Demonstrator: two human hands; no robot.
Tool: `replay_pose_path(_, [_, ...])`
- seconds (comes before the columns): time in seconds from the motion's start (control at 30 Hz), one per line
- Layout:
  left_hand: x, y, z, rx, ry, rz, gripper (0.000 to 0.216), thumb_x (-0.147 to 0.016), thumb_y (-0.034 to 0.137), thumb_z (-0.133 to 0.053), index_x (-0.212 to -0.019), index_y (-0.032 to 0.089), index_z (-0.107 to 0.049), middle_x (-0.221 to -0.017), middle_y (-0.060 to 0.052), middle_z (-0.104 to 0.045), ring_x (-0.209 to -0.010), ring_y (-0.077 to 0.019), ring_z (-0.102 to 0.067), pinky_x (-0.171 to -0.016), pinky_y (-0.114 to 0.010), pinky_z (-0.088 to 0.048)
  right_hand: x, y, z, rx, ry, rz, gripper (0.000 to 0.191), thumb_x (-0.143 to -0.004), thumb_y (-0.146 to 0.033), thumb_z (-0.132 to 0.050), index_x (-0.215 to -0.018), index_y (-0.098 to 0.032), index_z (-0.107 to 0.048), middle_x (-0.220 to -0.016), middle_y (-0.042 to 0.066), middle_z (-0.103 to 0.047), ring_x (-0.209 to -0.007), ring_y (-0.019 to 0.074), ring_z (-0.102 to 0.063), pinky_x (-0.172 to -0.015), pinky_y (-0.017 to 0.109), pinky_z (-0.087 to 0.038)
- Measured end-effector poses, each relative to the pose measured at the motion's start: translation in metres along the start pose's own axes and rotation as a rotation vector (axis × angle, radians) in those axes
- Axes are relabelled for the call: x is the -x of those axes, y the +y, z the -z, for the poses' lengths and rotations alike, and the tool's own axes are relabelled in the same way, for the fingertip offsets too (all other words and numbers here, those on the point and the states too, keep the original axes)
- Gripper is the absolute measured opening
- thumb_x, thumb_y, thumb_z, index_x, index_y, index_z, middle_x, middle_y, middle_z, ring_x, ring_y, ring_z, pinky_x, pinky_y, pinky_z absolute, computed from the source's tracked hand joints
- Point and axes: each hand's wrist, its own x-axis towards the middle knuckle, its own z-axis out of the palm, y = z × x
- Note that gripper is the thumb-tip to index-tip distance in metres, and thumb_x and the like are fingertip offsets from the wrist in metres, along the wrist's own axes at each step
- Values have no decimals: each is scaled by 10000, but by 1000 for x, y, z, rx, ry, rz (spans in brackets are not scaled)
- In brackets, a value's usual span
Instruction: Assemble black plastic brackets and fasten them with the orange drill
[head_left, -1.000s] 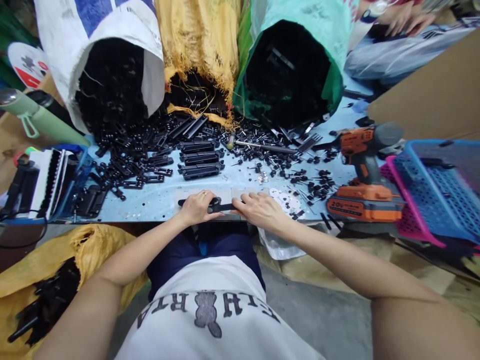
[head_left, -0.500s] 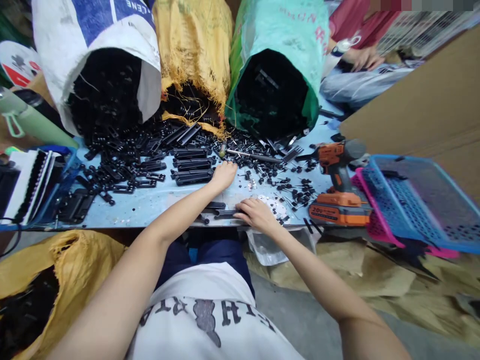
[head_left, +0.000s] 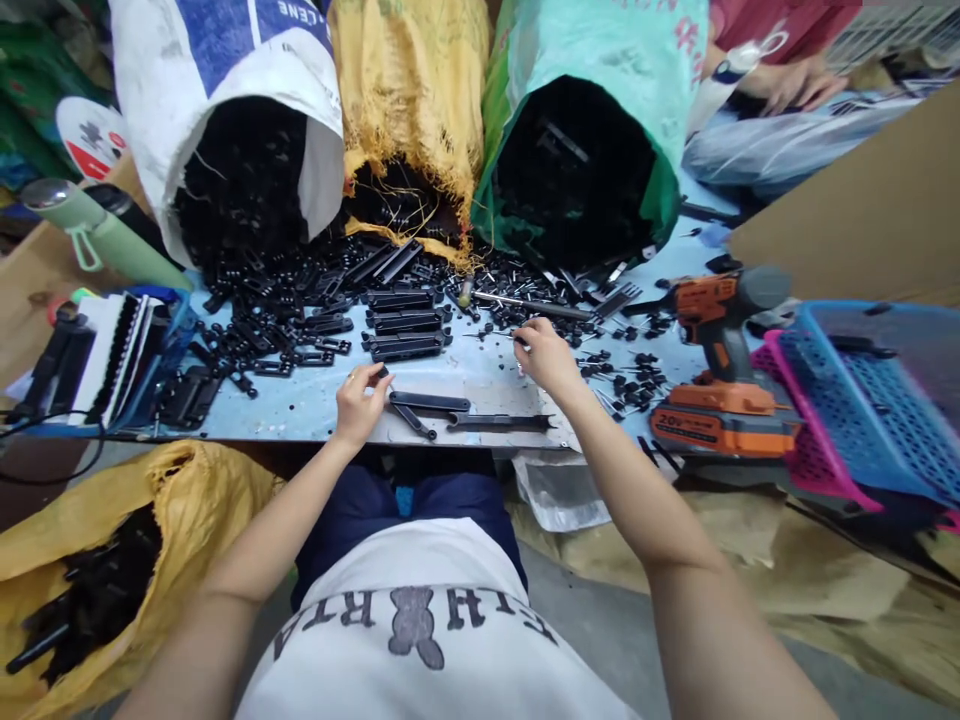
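Black flat plastic strips (head_left: pixel 429 402): three long pieces lying at the near edge of the pale blue bench (head_left: pixel 300 415), between the two hands; two are roughly end to end, and a shorter one is angled beneath them.
Left hand (head_left: pixel 361 400): at the strips' left end; fingers (head_left: pixel 379 378) pressed together, pinching that end; ring on one finger.
Right hand (head_left: pixel 547 355): further back on the bench, apart from the strips; fingers (head_left: pixel 525 342) pinching a tiny loose part (head_left: pixel 519 346), too small to identify.
Behind the strips: stacked black slotted bars (head_left: pixel 405 322), with a scatter of small black pegs (head_left: pixel 630 372) to their right.
Back row: white woven sack (head_left: pixel 225 60), frayed yellow sack (head_left: pixel 409 90) and green sack (head_left: pixel 600 50), all tipped open toward the bench with black parts spilling out.
Right side: orange cordless drill (head_left: pixel 712 350) standing upright; blue perforated basket (head_left: pixel 877 400) nested on a pink basket (head_left: pixel 795 440).
Left side: pale green bottle (head_left: pixel 105 240) lying tilted.
Far right corner: another person's hand (head_left: pixel 802 85).
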Motion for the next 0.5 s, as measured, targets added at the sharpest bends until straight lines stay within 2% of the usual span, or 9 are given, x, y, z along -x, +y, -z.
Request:
replay_pose_path(0.1, [14,-8,-1,-58,-12,-85,186,-863,314,-554,-948,154,-600,-833,-62,-663,-729,-141,-644,-686,-279,-545,12,-15,18,-180,1,99,219,-837,-233,-502,-967,-142,-653,-949,98,-627,-779,185,-596,-748,304,-461])
replay_pose_path(0.2, [18,-11,-2,-145,-56,-180,196,-885,294,-514,-974,145,-605,-867,-102,-677,-829,-181,-660,-729,-315,-559,27,-34,27,-353,-101,144,175,-811,-275,-558,-897,-156,-653,-807,56,-660,-697,165,-600,-693,286,-476])
replay_pose_path(0.27, [20,-13,0,-166,-138,-237,210,-899,292,-483,-983,149,-611,-878,-111,-680,-853,-194,-663,-762,-342,-561,35,-46,27,-425,-190,157,147,-800,-278,-578,-864,-166,-649,-752,36,-668,-667,152,-606,-661,264,-475])
replay_pose_path(0.37, [25,-15,3,-146,-287,-303,239,-908,301,-460,-1022,152,-609,-915,-122,-679,-884,-204,-657,-807,-369,-548,42,-60,27,-387,-306,193,115,-805,-236,-572,-852,-168,-651,-735,32,-676,-659,144,-612,-642,241,-455])
replay_pose_path(0.5, [28,-14,7,-180,-364,-325,261,-926,276,-412,-1046,144,-601,-934,-132,-676,-899,-209,-641,-798,-377,-519,42,-75,34,-160,-391,295,121,-825,-161,-536,-848,-155,-655,-831,66,-681,-723,156,-617,-667,239,-424])
